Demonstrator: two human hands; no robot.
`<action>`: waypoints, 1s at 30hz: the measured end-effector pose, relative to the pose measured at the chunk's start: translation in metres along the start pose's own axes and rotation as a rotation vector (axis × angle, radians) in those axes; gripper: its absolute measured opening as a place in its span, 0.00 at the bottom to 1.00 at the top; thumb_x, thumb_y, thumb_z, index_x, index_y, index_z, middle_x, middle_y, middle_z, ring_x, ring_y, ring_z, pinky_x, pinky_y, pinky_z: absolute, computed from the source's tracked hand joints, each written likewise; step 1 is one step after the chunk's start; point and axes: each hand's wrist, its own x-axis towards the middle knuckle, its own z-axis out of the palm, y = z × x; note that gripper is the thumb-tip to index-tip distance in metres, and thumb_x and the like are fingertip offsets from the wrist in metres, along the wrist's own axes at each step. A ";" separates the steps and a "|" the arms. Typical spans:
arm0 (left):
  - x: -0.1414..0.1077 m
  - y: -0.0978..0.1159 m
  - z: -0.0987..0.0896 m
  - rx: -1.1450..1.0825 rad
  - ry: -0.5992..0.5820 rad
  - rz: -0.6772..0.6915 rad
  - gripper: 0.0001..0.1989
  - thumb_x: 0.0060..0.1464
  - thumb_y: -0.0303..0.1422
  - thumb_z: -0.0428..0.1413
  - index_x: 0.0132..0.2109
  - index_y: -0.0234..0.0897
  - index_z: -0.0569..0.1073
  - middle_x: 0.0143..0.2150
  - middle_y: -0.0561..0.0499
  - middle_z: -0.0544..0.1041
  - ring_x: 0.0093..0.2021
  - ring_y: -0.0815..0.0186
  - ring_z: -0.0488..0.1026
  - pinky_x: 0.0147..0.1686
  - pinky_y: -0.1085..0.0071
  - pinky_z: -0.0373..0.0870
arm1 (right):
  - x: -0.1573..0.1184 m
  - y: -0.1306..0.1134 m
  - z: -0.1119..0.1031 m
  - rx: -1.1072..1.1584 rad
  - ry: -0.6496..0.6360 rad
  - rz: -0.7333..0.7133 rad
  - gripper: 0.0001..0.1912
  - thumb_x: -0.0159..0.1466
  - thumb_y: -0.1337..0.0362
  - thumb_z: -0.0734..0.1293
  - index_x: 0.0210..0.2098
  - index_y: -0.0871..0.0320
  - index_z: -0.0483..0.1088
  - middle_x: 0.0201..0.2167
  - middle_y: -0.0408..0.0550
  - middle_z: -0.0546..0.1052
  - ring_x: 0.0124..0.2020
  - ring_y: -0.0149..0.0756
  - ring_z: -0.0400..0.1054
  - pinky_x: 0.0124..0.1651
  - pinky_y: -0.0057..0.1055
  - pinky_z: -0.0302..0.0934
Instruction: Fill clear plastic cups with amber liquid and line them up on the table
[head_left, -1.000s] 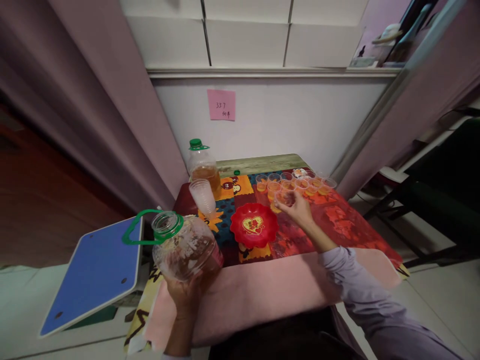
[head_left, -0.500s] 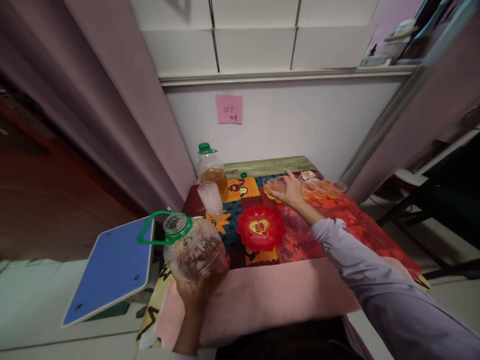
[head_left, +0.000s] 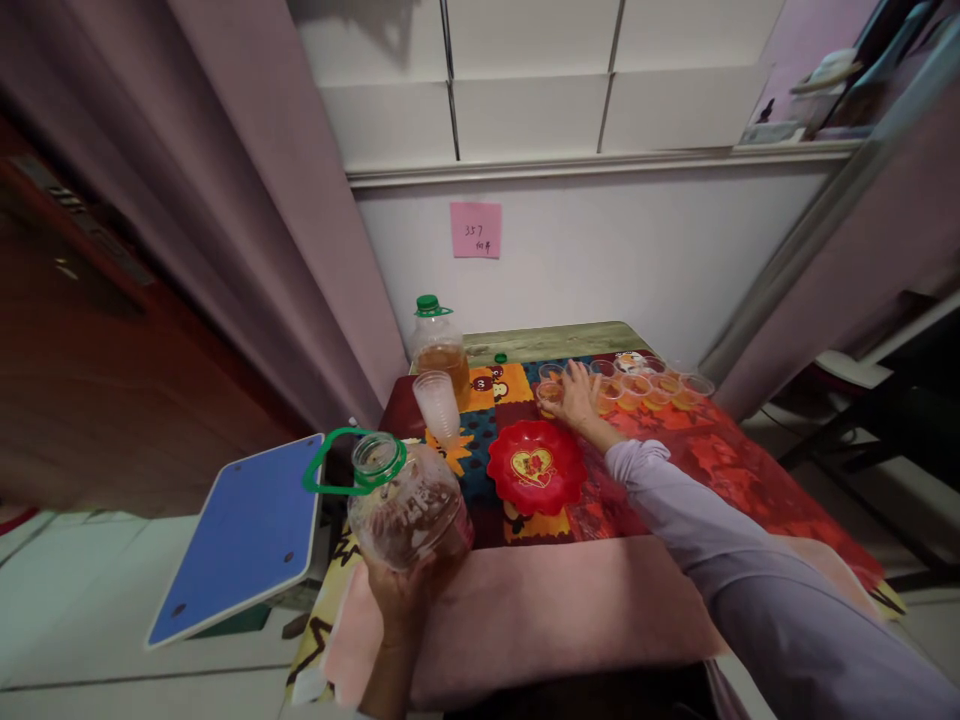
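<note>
My left hand point(head_left: 401, 590) grips the lower body of a big clear plastic jug point(head_left: 412, 505) with a green neck ring and handle; its mouth is uncapped and it tilts slightly. My right hand point(head_left: 579, 398) reaches to the far side of the table, thumb and fingers around a small clear plastic cup point(head_left: 550, 396) standing at the left end of a group. Several cups with amber liquid point(head_left: 634, 392) stand to its right. Between my hands lies a red scalloped bowl point(head_left: 536, 466) with a gold heart in its base.
A tilted stack of clear cups point(head_left: 437, 405) stands behind the jug. Beyond it is a capped jug of amber liquid point(head_left: 441, 360). A green cap point(head_left: 501, 357) lies near the wall. Left of the table is a blue board point(head_left: 240, 535); a pink cloth point(head_left: 570, 600) covers the near edge.
The view has shifted, so everything sits a little lower and farther right. My right hand has lowered with the cup at the row's left end; my left hand keeps its grip on the jug.
</note>
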 end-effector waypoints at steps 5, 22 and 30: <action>0.001 0.000 -0.002 -0.026 -0.017 0.002 0.63 0.33 0.62 0.75 0.71 0.37 0.66 0.65 0.33 0.77 0.64 0.41 0.78 0.61 0.50 0.78 | -0.001 -0.005 0.000 -0.010 -0.022 0.038 0.40 0.60 0.49 0.78 0.64 0.65 0.72 0.77 0.74 0.60 0.79 0.67 0.50 0.78 0.70 0.30; -0.010 0.008 0.010 -0.035 0.019 0.085 0.56 0.42 0.67 0.68 0.70 0.38 0.67 0.60 0.33 0.81 0.58 0.41 0.82 0.55 0.47 0.81 | 0.000 -0.151 -0.063 0.378 -0.081 -0.551 0.19 0.75 0.58 0.67 0.62 0.53 0.77 0.59 0.56 0.81 0.57 0.46 0.77 0.62 0.41 0.69; -0.009 0.006 0.003 0.017 0.009 0.073 0.59 0.38 0.67 0.70 0.70 0.38 0.67 0.65 0.31 0.77 0.65 0.37 0.77 0.63 0.43 0.75 | 0.011 -0.230 -0.067 0.125 -0.360 -0.695 0.16 0.73 0.70 0.64 0.52 0.57 0.83 0.54 0.59 0.84 0.48 0.49 0.80 0.47 0.38 0.70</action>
